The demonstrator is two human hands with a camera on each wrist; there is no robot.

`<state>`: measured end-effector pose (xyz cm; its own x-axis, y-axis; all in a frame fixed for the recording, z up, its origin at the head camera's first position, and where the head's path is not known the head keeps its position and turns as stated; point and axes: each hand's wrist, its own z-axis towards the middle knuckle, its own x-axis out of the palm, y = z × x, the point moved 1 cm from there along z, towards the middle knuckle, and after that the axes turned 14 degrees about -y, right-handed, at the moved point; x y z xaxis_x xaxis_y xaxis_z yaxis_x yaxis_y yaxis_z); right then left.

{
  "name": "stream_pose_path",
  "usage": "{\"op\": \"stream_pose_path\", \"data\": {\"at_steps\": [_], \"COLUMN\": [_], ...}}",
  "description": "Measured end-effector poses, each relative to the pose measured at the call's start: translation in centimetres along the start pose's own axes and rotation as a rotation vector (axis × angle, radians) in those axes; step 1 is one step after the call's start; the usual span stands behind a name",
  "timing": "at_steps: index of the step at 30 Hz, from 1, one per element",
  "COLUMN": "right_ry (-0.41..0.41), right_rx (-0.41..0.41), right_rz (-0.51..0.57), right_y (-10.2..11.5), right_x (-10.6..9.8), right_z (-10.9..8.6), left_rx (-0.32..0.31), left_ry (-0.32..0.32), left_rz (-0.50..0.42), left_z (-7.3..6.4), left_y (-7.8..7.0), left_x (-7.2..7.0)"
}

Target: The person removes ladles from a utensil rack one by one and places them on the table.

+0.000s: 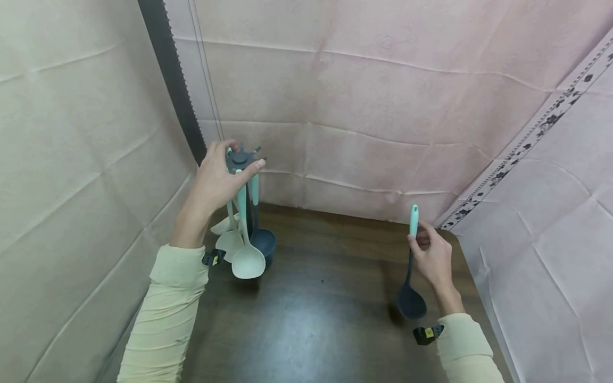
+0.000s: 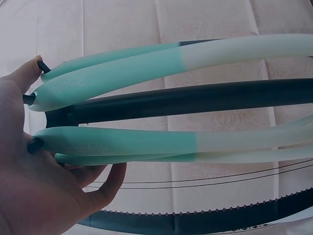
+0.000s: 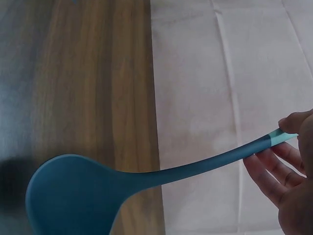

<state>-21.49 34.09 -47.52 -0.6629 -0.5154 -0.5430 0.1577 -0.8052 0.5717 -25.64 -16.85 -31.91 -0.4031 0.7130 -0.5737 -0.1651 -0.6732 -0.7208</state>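
Observation:
At the left, a dark utensil stand [image 1: 241,158] with a spoked top carries several hanging utensils with mint handles [image 2: 117,142]. My left hand [image 1: 217,173] grips the stand's top, thumb at the front and fingers round the far left side. A white spoon [image 1: 248,261] hangs at the front, a dark blue utensil [image 1: 263,242] to its right. The stand's base is hidden. At the right, my right hand [image 1: 433,255] pinches a dark blue ladle [image 1: 411,303] at the lower end of its mint handle. The ladle [image 3: 73,196] hangs bowl down above the table.
A dark brown wooden table [image 1: 306,319] lies below both hands. Pale creased cloth [image 1: 359,106] hangs behind it and at both sides. A black strip [image 1: 172,74] runs down the back left corner, a floral band [image 1: 536,133] down the back right.

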Motion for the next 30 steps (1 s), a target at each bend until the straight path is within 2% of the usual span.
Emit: {"op": "stream_pose_path", "data": {"at_steps": [5, 13, 30], "right_ry": [-0.028, -0.019, -0.009], "right_rx": [0.03, 0.063, 0.07], "right_rz": [-0.035, -0.081, -0.124], "right_y": [-1.3, -2.8, -4.7], "right_x": [-0.9, -1.3, -2.2], "right_z": [-0.1, -0.6, -1.4], "left_rx": [-0.009, -0.014, 0.001], "left_ry": [0.005, -0.008, -0.019], "left_rz": [0.0, 0.005, -0.011], "left_z": [0.2, 0.1, 0.2], "left_y": [-0.2, 0.1, 0.4], "left_x": [0.1, 0.1, 0.2]}}
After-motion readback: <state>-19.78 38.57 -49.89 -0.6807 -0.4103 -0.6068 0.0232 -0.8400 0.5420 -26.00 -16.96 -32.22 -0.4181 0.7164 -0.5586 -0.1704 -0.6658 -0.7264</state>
